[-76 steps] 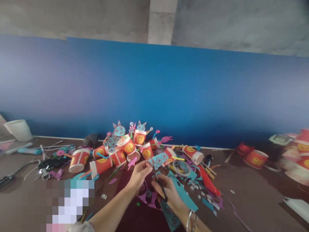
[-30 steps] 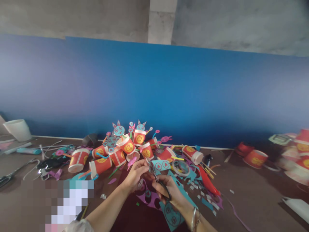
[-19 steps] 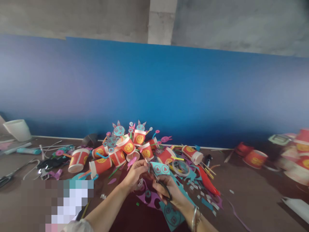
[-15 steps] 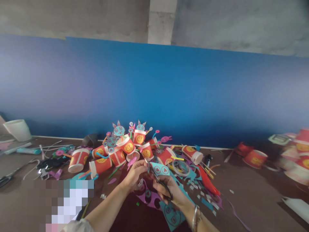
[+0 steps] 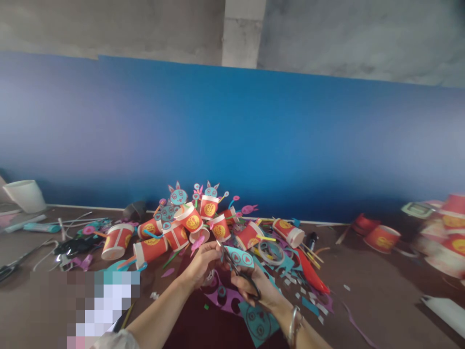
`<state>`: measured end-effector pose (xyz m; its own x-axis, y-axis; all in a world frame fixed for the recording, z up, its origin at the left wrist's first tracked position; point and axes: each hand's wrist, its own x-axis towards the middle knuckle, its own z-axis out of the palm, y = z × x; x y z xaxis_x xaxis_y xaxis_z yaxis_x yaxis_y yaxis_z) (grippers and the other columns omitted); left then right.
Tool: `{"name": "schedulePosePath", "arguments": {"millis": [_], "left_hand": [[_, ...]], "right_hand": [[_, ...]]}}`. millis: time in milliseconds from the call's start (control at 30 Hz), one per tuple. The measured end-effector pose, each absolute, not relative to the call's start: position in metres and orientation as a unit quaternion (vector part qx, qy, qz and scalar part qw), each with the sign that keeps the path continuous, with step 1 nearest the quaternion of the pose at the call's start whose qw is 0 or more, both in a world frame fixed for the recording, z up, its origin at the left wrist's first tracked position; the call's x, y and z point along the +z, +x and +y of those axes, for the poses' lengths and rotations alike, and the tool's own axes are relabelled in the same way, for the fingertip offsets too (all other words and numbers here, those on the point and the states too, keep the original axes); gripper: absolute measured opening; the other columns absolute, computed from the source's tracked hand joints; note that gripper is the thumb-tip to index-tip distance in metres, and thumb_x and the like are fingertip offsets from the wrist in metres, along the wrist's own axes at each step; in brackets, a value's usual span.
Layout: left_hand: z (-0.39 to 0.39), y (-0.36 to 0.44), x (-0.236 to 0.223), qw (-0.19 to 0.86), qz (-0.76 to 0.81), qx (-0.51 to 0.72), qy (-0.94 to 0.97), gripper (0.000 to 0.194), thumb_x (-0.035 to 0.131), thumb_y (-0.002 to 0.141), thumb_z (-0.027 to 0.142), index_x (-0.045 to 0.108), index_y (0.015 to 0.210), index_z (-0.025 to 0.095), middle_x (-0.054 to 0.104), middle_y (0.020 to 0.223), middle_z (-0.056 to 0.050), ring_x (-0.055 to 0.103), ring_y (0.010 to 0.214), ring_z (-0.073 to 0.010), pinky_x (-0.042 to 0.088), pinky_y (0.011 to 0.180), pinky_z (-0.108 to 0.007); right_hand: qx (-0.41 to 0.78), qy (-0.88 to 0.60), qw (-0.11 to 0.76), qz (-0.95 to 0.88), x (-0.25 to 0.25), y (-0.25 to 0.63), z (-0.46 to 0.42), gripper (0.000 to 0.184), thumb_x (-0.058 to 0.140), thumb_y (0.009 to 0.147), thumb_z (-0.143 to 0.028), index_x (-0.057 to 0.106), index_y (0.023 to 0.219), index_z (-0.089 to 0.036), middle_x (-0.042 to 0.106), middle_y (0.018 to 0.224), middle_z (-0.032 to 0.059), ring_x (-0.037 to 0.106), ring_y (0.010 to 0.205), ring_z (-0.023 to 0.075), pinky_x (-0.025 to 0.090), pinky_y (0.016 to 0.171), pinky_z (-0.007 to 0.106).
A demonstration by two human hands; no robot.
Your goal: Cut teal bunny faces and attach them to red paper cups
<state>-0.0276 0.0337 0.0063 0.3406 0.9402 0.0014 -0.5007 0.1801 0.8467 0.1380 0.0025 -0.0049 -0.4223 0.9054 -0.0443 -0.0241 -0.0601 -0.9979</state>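
Note:
In my right hand [image 5: 257, 286] is a pair of black-handled scissors [image 5: 250, 283], gripped by the handles. Their blades point up and to the left, across the left part of a small light-blue paper piece [image 5: 241, 257] printed with red-ringed circles around hearts. My left hand [image 5: 203, 264] is closed, its fingertips pinching the paper's left end by the blades. Under my hands lies a purple paper sheet [image 5: 228, 303] with holes cut in it. Below my right wrist is a blue sheet with a drawn animal face [image 5: 259, 322].
Several red-and-white paper cups [image 5: 150, 252] with straws and paper animal heads [image 5: 178, 195] are heaped ahead. Right of them are a tape roll [image 5: 271, 253], paper scraps and a red pointed object [image 5: 314, 276]. Another pair of scissors [image 5: 10, 269] lies far left. A blue panel [image 5: 232, 135] stands behind.
The light-blue paper piece has tilted, its right end now lower, and the scissors have shifted slightly with it. Both hands keep nearly the same place.

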Motion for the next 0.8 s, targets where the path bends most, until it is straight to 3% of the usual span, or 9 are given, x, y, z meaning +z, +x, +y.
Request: {"name": "schedulePosePath", "arguments": {"millis": [200, 367, 467, 633, 800], "left_hand": [[0.033, -0.024, 0.007, 0.701, 0.288, 0.534, 0.375, 0.019, 0.066, 0.061, 0.021, 0.048, 0.058, 0.017, 0.056, 0.055, 0.003, 0.058, 0.049, -0.0121, 0.043, 0.052, -0.023], [0.034, -0.016, 0.001, 0.682, 0.297, 0.566, 0.355, 0.016, 0.064, 0.062, 0.023, 0.049, 0.059, 0.019, 0.057, 0.059, 0.004, 0.060, 0.056, -0.0133, 0.044, 0.056, -0.023], [0.031, -0.011, -0.005, 0.683, 0.303, 0.556, 0.363, 0.014, 0.063, 0.063, 0.023, 0.050, 0.059, 0.018, 0.058, 0.058, 0.003, 0.060, 0.055, -0.0128, 0.045, 0.057, -0.024], [0.027, -0.004, -0.015, 0.728, 0.318, 0.463, 0.393, 0.013, 0.060, 0.059, 0.018, 0.048, 0.054, 0.017, 0.056, 0.049, 0.001, 0.057, 0.046, -0.0140, 0.042, 0.047, -0.024], [0.029, -0.008, -0.015, 0.751, 0.323, 0.435, 0.378, 0.022, 0.053, 0.051, 0.014, 0.032, 0.052, 0.020, 0.053, 0.055, 0.004, 0.046, 0.037, -0.0068, 0.021, 0.033, -0.017]], "right_hand": [[0.599, -0.403, 0.362, -0.590, -0.011, 0.137, 0.007, 0.031, 0.067, 0.069, -0.044, 0.053, 0.064, -0.017, 0.043, 0.038, -0.0091, 0.034, 0.028, 0.0046, 0.025, 0.029, 0.016], [0.440, -0.421, 0.526, -0.593, -0.017, 0.131, 0.007, 0.022, 0.071, 0.070, -0.035, 0.058, 0.077, -0.018, 0.057, 0.063, -0.0010, 0.053, 0.057, 0.0131, 0.044, 0.053, 0.023], [0.378, -0.436, 0.613, -0.540, -0.017, 0.131, 0.008, 0.027, 0.072, 0.069, -0.035, 0.056, 0.084, -0.019, 0.061, 0.079, 0.0030, 0.056, 0.072, 0.0175, 0.047, 0.067, 0.027], [0.379, -0.458, 0.642, -0.485, -0.009, 0.136, 0.009, 0.032, 0.073, 0.065, -0.038, 0.048, 0.075, -0.021, 0.052, 0.066, -0.0032, 0.048, 0.058, 0.0124, 0.043, 0.056, 0.023], [0.430, -0.452, 0.621, -0.475, -0.002, 0.144, 0.011, 0.026, 0.070, 0.064, -0.037, 0.052, 0.075, -0.021, 0.052, 0.064, -0.0027, 0.044, 0.055, 0.0117, 0.040, 0.052, 0.022]]}}
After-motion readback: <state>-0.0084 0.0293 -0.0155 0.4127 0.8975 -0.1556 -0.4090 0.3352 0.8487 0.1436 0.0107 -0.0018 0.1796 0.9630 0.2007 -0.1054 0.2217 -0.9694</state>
